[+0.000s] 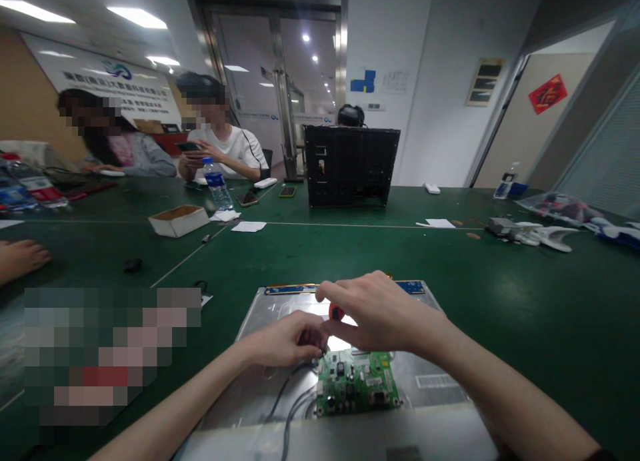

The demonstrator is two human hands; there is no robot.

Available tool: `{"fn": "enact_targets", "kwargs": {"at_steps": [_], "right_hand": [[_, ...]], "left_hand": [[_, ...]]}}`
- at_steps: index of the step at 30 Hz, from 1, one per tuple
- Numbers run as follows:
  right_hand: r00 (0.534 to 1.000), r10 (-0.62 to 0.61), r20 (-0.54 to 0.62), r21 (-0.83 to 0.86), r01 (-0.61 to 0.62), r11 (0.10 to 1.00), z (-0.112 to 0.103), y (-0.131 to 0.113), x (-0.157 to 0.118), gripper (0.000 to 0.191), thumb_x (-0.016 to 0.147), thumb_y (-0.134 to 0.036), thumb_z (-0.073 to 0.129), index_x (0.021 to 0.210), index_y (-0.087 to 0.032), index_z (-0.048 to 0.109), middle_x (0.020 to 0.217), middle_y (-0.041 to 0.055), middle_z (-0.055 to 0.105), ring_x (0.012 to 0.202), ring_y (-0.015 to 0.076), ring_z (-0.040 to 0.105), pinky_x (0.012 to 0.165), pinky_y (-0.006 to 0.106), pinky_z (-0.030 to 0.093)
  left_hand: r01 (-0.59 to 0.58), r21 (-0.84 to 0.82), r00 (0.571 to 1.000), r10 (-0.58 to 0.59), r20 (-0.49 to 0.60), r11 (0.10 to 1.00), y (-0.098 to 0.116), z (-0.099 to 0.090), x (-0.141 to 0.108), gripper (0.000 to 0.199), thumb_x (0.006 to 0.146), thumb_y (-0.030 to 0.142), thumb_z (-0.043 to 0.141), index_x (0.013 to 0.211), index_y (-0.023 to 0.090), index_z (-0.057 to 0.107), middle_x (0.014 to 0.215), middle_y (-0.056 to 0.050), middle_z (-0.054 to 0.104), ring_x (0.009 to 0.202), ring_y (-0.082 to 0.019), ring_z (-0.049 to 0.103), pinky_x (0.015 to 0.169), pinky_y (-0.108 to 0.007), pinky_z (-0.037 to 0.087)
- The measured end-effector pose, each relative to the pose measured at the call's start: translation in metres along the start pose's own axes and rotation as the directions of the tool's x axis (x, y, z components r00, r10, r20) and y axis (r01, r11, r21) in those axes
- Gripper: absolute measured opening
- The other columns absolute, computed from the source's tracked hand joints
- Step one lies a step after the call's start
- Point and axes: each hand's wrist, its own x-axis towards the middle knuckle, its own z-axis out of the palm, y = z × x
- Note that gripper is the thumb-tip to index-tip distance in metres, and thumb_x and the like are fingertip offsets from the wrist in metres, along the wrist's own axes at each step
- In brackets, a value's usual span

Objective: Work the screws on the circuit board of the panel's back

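A flat silver metal panel lies on the table before me, with a green circuit board on it. My right hand is closed around a screwdriver; only its red and black handle shows. At the upper left corner of the board, my left hand has its thumb and fingers pinched together. What they hold, if anything, is hidden. Dark cables run along the board's left side. A blue strip board lines the panel's far edge.
A black monitor-like casing stands across the green table. Left of it are a water bottle, an open box and a black piece. White parts lie right. Other people sit around; a person's hand rests left.
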Motion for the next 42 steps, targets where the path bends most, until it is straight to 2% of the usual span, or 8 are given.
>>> {"fn": "enact_targets", "kwargs": {"at_steps": [7,15,19,23,28,37,42], "right_hand": [[0.998,-0.06,0.026,0.018,0.06,0.998,-0.0052,-0.0018,-0.0029,0.023,0.086,-0.022,0.054,0.109,-0.015,0.055,0.1,0.0064,0.069,0.067,0.0148,0.056,0.051,0.029,0.023],[1.0,0.007,0.001,0.005,-0.007,1.0,0.0,-0.0005,0.0005,0.014,0.094,-0.027,0.055,0.105,-0.018,0.057,0.091,0.0029,0.073,0.065,0.0144,0.057,0.052,0.029,0.021],[1.0,-0.015,0.004,0.018,0.015,1.0,-0.0014,0.0002,-0.0014,0.014,0.093,-0.027,0.055,0.103,-0.018,0.057,0.094,0.0038,0.07,0.067,0.0144,0.056,0.052,0.029,0.022],[0.998,-0.057,0.022,0.035,0.057,0.998,-0.0056,-0.001,-0.003,0.022,0.087,-0.023,0.054,0.108,-0.016,0.054,0.103,0.0075,0.067,0.07,0.0152,0.056,0.052,0.028,0.025],[0.998,-0.058,0.032,0.031,0.057,0.998,-0.0059,-0.0017,-0.0021,0.023,0.087,-0.02,0.052,0.11,-0.016,0.054,0.1,0.0067,0.069,0.069,0.0154,0.056,0.052,0.028,0.023],[1.0,0.01,0.003,0.002,-0.01,1.0,-0.0004,-0.0009,0.0002,0.016,0.095,-0.028,0.052,0.105,-0.018,0.058,0.091,0.0031,0.074,0.066,0.0139,0.058,0.052,0.029,0.02],[1.0,-0.01,0.005,0.017,0.01,1.0,-0.0027,-0.0001,-0.0011,0.014,0.093,-0.027,0.053,0.103,-0.018,0.057,0.096,0.0045,0.072,0.068,0.0143,0.058,0.053,0.029,0.021]], "left_hand": [[0.004,-0.011,1.0,-0.005,-0.018,1.0,-0.0013,0.0018,0.0002,0.009,0.075,0.026,0.06,0.078,0.018,0.059,0.071,0.001,0.055,0.068,-0.018,0.053,0.063,-0.028,0.042],[0.024,0.042,1.0,-0.023,-0.011,0.999,-0.0014,0.0,-0.0007,0.012,0.078,0.027,0.062,0.085,0.018,0.063,0.076,0.0,0.057,0.072,-0.019,0.055,0.066,-0.028,0.043],[0.008,0.035,1.0,-0.007,-0.022,0.999,-0.0013,0.0004,-0.0006,0.01,0.077,0.027,0.061,0.081,0.018,0.061,0.073,0.0,0.056,0.07,-0.018,0.055,0.064,-0.027,0.043],[-0.006,0.001,1.0,0.006,-0.03,1.0,-0.0033,0.0019,0.0003,0.009,0.076,0.025,0.061,0.079,0.018,0.06,0.07,0.001,0.055,0.066,-0.017,0.052,0.061,-0.026,0.041],[-0.022,-0.005,1.0,0.022,-0.017,1.0,-0.0032,0.0021,0.0005,0.009,0.077,0.026,0.063,0.079,0.017,0.061,0.07,0.001,0.056,0.066,-0.017,0.053,0.061,-0.027,0.042],[0.009,0.005,1.0,-0.009,-0.013,1.0,-0.0015,0.0014,-0.0007,0.012,0.077,0.028,0.061,0.083,0.017,0.062,0.073,0.001,0.055,0.069,-0.018,0.052,0.063,-0.028,0.041],[-0.014,0.013,1.0,0.014,-0.019,1.0,-0.0049,0.0022,0.0002,0.01,0.077,0.026,0.061,0.081,0.017,0.06,0.072,0.001,0.053,0.068,-0.017,0.052,0.062,-0.027,0.041]]}}
